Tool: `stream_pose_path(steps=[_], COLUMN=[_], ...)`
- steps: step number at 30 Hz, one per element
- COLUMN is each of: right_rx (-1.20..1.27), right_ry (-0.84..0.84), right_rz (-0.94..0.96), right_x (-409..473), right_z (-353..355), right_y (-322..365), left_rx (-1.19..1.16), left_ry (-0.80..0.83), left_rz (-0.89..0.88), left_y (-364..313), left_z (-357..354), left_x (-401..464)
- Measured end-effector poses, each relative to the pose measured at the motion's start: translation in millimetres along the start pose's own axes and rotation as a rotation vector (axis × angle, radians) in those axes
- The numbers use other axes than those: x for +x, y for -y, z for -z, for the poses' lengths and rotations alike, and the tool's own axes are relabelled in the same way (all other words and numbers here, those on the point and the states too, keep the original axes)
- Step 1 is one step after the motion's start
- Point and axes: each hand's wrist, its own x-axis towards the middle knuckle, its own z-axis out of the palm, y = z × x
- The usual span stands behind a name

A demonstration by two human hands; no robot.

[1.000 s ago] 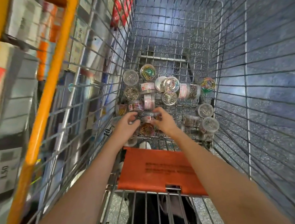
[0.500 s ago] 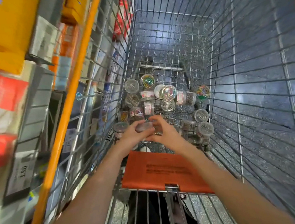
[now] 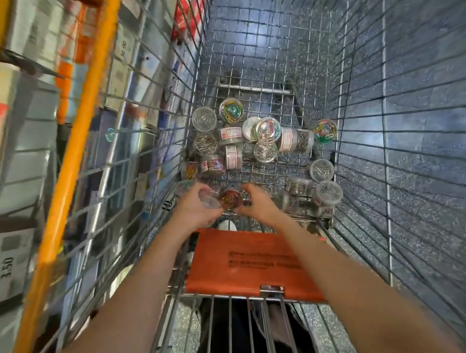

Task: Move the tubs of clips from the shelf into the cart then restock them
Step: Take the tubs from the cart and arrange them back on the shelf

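Down inside the silver wire shopping cart (image 3: 358, 88), the left hand (image 3: 194, 207) curls its fingers around a clear round plastic tub (image 3: 210, 201). Beside it, the right hand (image 3: 257, 205) pinches a clear tub of coloured clips (image 3: 230, 199). More clear clip tubs (image 3: 262, 137) lie scattered on the cart floor beyond, above an orange plastic seat flap (image 3: 250, 264).

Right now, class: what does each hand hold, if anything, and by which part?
The left hand grips a clear tub round its side. The right hand touches the tub of reddish clips at its rim; blur hides whether it grips.
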Motion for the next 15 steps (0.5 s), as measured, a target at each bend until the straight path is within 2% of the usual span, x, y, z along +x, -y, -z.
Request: stream_pose_path(steps=[6, 15], right_rx=[0.027, 0.223], right_ry=[-0.008, -0.06], right_rz=[-0.033, -0.05], right_x=[17.4, 26.1], right_z=[-14.4, -13.1], right_y=[-0.6, -3.3], left_rx=[0.132, 0.22], left_ry=[-0.019, -0.007], left_rz=[-0.035, -0.024], left_y=[6.8, 8.3], left_z=[-1.8, -2.6], left_x=[-3.6, -3.4])
